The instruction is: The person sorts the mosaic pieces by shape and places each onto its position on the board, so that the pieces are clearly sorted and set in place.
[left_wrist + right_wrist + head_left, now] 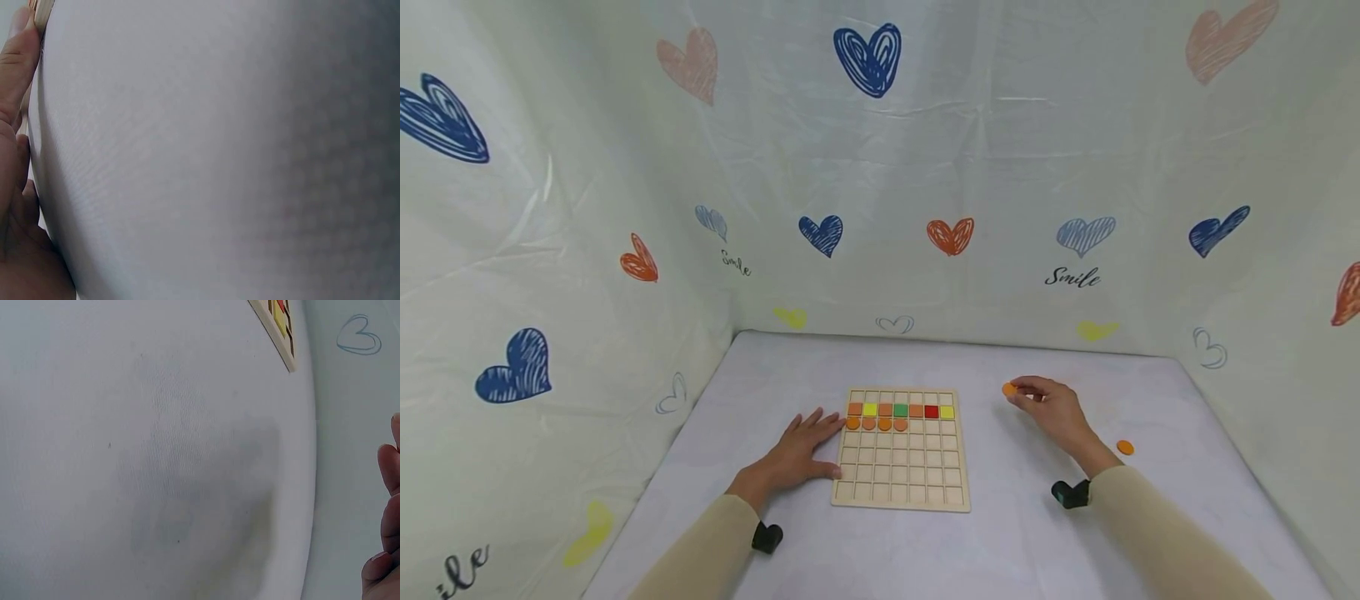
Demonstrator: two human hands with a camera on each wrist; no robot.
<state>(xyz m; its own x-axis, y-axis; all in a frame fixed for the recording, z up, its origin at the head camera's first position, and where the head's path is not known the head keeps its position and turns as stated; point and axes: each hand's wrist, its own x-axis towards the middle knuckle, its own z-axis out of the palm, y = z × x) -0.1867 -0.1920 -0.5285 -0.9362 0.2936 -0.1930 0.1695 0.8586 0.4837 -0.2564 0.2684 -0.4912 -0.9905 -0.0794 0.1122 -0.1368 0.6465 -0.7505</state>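
Observation:
A wooden grid board (902, 481) lies on the white table. Its second row from the top carries coloured square tiles (901, 410) in orange, yellow, green and red. Below them, several orange discs (868, 424) sit in the left part of the third row. My left hand (801, 452) rests flat at the board's left edge, fingers spread, thumb touching the edge; in the left wrist view the thumb (19, 62) is at the wooden side. To the right of the board, my right hand (1052, 412) pinches an orange disc (1009, 389) above the table.
Another orange disc (1125, 447) lies on the table right of my right wrist. A dark wrist camera (1071, 494) hangs under that wrist, and a second one (767, 538) under the left. A white heart-printed curtain (925, 167) encloses the back and sides.

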